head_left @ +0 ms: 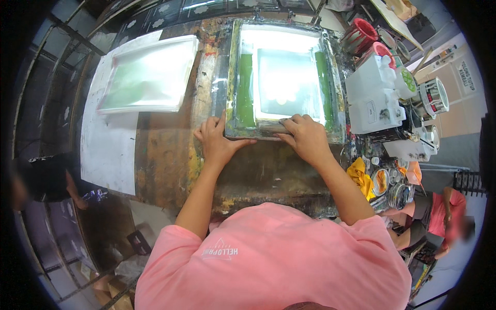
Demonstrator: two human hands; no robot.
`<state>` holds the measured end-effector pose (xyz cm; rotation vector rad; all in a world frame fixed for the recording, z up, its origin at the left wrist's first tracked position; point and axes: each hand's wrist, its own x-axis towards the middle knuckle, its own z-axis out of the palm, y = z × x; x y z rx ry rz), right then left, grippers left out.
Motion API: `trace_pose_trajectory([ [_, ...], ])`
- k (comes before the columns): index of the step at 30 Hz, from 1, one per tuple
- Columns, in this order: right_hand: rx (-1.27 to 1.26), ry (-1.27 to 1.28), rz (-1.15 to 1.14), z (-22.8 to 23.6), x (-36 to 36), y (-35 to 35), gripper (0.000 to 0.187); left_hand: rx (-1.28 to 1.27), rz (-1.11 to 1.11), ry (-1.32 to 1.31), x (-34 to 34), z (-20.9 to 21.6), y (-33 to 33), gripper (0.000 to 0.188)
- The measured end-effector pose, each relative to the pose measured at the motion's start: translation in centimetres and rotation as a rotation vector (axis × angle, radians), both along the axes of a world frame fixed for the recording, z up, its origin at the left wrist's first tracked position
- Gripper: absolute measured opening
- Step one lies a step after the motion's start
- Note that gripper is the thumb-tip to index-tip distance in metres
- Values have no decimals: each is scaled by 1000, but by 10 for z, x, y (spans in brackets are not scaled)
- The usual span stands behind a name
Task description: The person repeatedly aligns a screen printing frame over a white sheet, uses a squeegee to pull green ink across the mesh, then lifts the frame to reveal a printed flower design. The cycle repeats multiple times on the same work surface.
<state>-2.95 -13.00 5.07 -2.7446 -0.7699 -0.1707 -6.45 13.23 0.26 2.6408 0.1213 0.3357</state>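
Observation:
A screen-printing frame (338, 113) with green borders and a bright, glossy middle lies flat on the stained worktable. My left hand (216, 140) grips its near left corner, thumb stretched along the front edge. At the near end of the mesh lies a bar that looks like a squeegee (269, 125). The fingers of my right hand (306, 136) are closed on the bar's right end, with the thumb by the frame's front edge. Glare hides much of the mesh surface. Left of the frame is a stack of clear plastic sheets (150, 77).
White paper (109, 150) lies under the plastic stack. Along the right stand a whitish plastic jug (374, 98), red-rimmed tubs (360, 35), a yellow cloth (360, 178) and several jars (398, 195). Another person in pink (451, 212) is at the far right; a person in dark clothing (49, 178) is at the left.

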Motion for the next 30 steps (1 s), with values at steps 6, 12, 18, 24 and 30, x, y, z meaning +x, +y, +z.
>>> trace_pose_trajectory([
  [6,-25,-102,-16,-15,77,1,37,-7,-27,-14,0,-5,4,107],
  [12,-39,-145,-15,-19,207,0,47,38,-66,-102,1,-4,6,118],
  [18,-34,96,18,20,272,-3,57,-49,-60,-124,0,-10,8,122],
  [24,-53,-158,-8,-21,246,-3,44,-73,-90,-179,-1,-13,8,121],
  [30,-137,-33,-37,0,114,0,39,-94,-88,-187,-3,-19,8,118],
])
